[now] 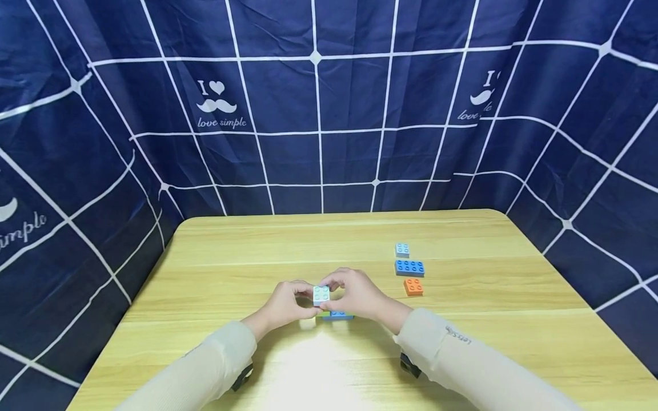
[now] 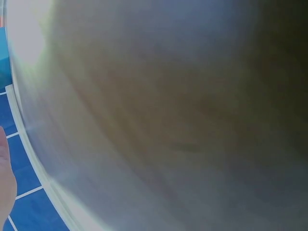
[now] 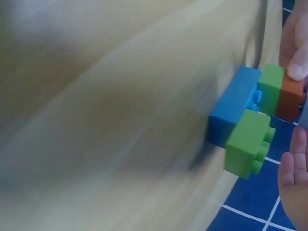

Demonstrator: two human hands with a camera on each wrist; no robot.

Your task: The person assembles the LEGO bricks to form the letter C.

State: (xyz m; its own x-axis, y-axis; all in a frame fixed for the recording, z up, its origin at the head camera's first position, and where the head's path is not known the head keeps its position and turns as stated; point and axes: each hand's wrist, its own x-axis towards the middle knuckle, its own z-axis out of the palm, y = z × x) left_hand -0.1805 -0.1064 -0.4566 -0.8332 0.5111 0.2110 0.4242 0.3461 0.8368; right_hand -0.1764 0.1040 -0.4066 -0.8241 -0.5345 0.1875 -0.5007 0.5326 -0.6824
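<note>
Both hands meet at a small stack of toy building bricks in the middle of the table. My right hand (image 1: 357,294) pinches a light blue brick (image 1: 321,293) at the top of the stack. From the other side, my left hand (image 1: 285,305) grips the stack, a fingertip on the orange-red brick (image 3: 290,98) in the right wrist view. That brick sits on a green brick (image 3: 270,89), which stands on one end of a long blue brick (image 3: 235,106). A second green brick (image 3: 248,144) is at its other end. The left wrist view shows little of the work.
Right of the hands lie a small light blue brick (image 1: 402,250), a longer blue brick (image 1: 409,268) and an orange brick (image 1: 413,286). Dark blue curtains (image 1: 349,160) with white lines enclose the wooden table (image 1: 231,245) at the back and sides.
</note>
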